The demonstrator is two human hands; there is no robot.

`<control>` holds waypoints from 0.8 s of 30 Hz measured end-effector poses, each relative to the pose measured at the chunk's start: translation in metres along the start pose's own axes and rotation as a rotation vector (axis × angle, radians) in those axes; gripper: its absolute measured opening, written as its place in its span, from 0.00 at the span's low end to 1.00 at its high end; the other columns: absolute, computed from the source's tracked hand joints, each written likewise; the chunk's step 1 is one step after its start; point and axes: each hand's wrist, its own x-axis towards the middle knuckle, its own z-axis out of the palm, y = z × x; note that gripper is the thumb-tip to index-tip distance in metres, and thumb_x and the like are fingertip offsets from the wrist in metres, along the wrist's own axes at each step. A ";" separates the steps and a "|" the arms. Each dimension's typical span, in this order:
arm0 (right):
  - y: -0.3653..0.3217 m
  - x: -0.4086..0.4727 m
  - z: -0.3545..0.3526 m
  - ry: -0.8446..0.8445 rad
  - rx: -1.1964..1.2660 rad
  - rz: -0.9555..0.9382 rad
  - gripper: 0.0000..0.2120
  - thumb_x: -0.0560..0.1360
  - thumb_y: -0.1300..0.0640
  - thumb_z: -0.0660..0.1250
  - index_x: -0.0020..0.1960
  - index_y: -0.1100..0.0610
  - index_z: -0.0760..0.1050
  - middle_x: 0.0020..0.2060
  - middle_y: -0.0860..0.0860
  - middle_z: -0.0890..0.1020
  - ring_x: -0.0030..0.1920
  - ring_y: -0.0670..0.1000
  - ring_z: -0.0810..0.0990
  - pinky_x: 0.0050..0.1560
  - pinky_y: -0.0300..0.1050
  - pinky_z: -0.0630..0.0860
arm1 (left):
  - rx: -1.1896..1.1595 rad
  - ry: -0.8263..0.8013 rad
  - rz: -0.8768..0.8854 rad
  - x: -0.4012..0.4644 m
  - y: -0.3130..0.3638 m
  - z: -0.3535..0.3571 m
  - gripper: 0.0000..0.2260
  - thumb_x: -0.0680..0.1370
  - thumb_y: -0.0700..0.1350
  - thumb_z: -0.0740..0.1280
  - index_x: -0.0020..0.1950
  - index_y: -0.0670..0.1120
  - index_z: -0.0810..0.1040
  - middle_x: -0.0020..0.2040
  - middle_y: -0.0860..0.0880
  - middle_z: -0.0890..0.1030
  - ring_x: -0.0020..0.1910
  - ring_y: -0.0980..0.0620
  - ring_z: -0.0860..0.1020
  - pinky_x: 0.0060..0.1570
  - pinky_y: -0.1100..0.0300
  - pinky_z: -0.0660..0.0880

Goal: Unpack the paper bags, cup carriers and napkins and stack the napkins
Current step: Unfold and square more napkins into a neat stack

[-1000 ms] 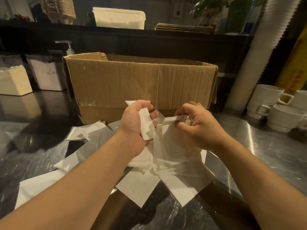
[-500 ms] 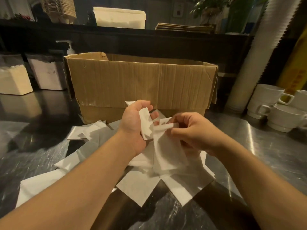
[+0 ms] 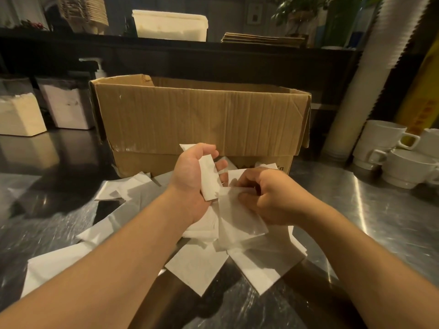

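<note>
Your left hand [image 3: 192,179] has its grip curled round a small stack of napkins [image 3: 209,179], held upright in front of the cardboard box [image 3: 202,119]. At its 3 o'clock your right hand [image 3: 270,198] pinches one napkin [image 3: 237,222] that hangs below the fingers, touching the stack's edge. More loose napkins [image 3: 197,264] lie scattered on the worktop [image 3: 380,222] at 6 o'clock beneath both hands.

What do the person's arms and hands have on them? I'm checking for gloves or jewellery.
Nothing is visible on them: the left hand and right hand are bare, without gloves, and both forearms are bare, with no sleeves, watch or bracelet in view.
</note>
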 end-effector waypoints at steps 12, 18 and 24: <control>-0.011 -0.011 -0.016 0.245 0.746 -0.186 0.04 0.80 0.65 0.66 0.49 0.59 0.79 0.41 0.50 0.84 0.40 0.45 0.82 0.40 0.36 0.78 | 0.210 -0.315 -0.130 -0.009 0.008 -0.001 0.22 0.82 0.57 0.61 0.60 0.41 0.85 0.56 0.39 0.83 0.53 0.39 0.80 0.60 0.45 0.73; -0.017 -0.014 -0.012 0.288 0.727 -0.092 0.03 0.80 0.59 0.68 0.52 0.53 0.79 0.48 0.51 0.84 0.44 0.50 0.86 0.35 0.47 0.83 | 0.173 -0.488 -0.302 -0.010 0.010 -0.004 0.33 0.82 0.68 0.58 0.76 0.46 0.74 0.72 0.37 0.76 0.69 0.35 0.75 0.75 0.36 0.65; -0.018 -0.010 -0.008 0.365 0.604 -0.091 0.08 0.80 0.55 0.69 0.58 0.47 0.77 0.51 0.43 0.81 0.49 0.45 0.83 0.39 0.33 0.80 | 0.202 -0.446 -0.285 -0.018 0.010 0.001 0.23 0.80 0.60 0.66 0.68 0.46 0.79 0.56 0.40 0.83 0.54 0.40 0.83 0.57 0.42 0.78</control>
